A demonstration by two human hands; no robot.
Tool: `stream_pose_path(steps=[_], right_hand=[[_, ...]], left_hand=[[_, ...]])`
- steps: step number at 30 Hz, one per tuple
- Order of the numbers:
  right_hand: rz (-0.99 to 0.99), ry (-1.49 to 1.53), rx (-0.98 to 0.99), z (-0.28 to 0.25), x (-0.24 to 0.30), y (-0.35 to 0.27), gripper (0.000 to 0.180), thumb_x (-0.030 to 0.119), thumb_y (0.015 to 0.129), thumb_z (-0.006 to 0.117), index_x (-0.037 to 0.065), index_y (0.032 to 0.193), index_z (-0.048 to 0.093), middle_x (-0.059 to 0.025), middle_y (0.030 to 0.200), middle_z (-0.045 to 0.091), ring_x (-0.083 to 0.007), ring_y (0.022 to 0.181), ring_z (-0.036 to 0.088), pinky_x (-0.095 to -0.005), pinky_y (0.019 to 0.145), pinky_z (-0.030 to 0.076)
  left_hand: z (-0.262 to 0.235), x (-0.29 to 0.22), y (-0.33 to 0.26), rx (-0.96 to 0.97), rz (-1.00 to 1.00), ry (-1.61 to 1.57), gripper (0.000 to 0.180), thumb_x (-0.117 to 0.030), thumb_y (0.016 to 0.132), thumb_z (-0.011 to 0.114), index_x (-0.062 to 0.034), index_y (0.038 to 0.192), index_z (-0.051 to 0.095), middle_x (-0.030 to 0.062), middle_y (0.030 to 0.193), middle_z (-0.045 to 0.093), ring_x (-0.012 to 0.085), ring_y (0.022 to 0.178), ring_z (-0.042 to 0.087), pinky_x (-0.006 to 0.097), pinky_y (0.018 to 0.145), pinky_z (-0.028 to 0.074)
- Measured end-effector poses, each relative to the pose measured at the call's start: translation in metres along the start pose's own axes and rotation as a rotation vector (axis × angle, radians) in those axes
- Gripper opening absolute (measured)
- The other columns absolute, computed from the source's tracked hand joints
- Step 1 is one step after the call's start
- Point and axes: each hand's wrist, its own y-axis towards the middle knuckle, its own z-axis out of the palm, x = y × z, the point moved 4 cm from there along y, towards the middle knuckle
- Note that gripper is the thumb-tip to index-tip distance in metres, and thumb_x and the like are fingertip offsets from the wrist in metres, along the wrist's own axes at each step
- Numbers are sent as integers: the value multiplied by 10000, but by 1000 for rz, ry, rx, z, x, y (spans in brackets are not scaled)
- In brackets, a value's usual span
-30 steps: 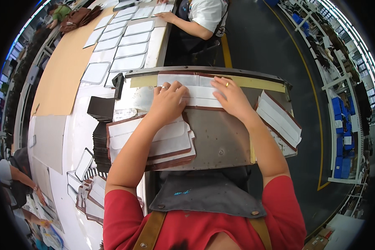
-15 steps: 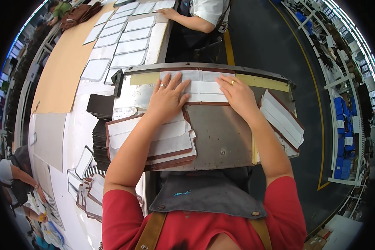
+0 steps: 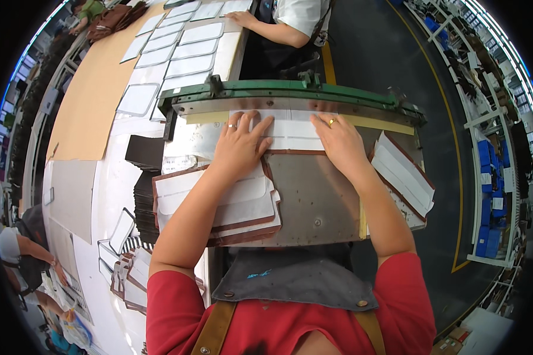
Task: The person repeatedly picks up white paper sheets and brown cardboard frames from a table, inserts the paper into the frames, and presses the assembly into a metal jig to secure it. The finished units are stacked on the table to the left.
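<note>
A white panel with brown edging (image 3: 296, 133) lies flat on the metal plate (image 3: 308, 189) of a bench machine. My left hand (image 3: 240, 142) rests on the panel's left part, fingers stretched out. On its right end lies my right hand (image 3: 340, 141), fingers also extended and pressing flat. Just beyond the fingertips, a green metal bar (image 3: 254, 90) with a grey lower blade spans the plate's far edge, over the panel's far edge. Under my left forearm is a pile of similar white panels with brown edges (image 3: 249, 204). More such panels (image 3: 401, 174) lie beside my right forearm.
A stack of dark pieces (image 3: 145, 155) stands left of the plate. Rows of white panels (image 3: 189, 50) cover the table at the far left, where another person's arm (image 3: 272, 28) reaches in. Shelving with blue bins (image 3: 488, 195) stands to the right across the aisle.
The green bar with its blade has come into view across the plate's far edge, over the panel's far side. Both hands stay on the panel in nearly the same place.
</note>
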Motion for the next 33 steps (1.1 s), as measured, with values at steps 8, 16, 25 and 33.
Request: stream_pose_path(steps=[8,16,25,33], right_hand=[[-66,214,-32,13,11,44,270,56,807,584,32,1073,623,-95,1022,594,-269,956,550,-374,838,450],[-141,301,82,59,51,87,285,36,799,575,48,1078,631,-69,971,583,-270,955,536,-373,857,452],[-133,15,35,28,5,49,193,42,793,518,40,947,635,-89,942,606,-266,911,573,-379,799,489],[478,104,257,-30,-54,4,204,222,864,573,27,811,602,-133,913,623,-306,845,602,-391,728,487]], left_hand=[[5,1,1,-55,35,7,432,-299,876,594,-215,1292,514,117,1251,477,351,1177,426,440,971,385],[1,16,6,-122,-103,-169,607,-348,819,654,-36,1296,445,114,1244,484,327,1131,479,432,925,402],[-10,22,9,-63,-262,138,572,-481,815,604,-88,1229,563,89,1226,536,310,1136,494,442,925,331],[-9,26,6,-16,-284,75,577,-459,824,614,-69,1241,528,147,1263,518,368,1165,481,463,971,328]])
